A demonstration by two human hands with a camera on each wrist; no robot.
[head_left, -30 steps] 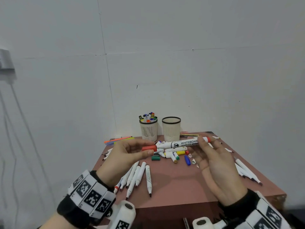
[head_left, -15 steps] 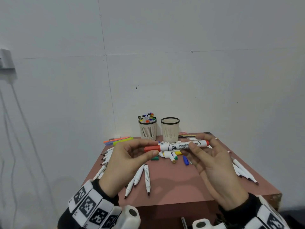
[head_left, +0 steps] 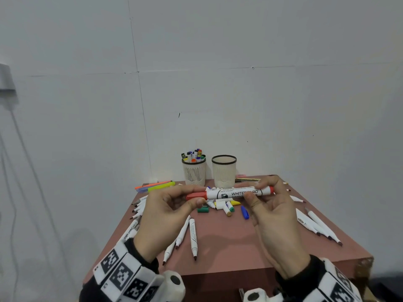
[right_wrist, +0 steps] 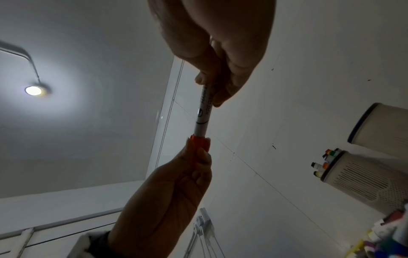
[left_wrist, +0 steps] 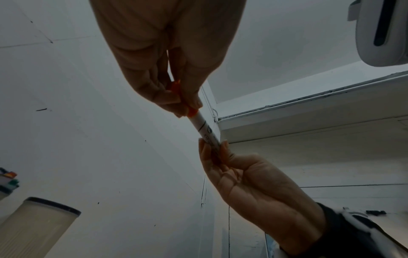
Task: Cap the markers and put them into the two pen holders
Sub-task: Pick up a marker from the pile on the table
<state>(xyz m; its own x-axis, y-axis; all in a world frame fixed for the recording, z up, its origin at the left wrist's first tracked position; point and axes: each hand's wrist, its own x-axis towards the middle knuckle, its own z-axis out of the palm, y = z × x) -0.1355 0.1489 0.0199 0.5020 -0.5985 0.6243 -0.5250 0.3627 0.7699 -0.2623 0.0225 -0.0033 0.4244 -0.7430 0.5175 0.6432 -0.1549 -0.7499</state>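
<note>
Hiding marker [head_left: 238, 193] lettering: right hand [head_left: 275, 216]

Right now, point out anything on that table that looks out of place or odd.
Uncapped markers lie scattered across the table with tips exposed, and loose caps such as a green cap and a blue cap sit apart from them. One pen holder shows no markers above its rim.

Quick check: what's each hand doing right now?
Left hand: pinching the red cap on the whiteboard marker.
Right hand: holding the same marker's white barrel.
</note>
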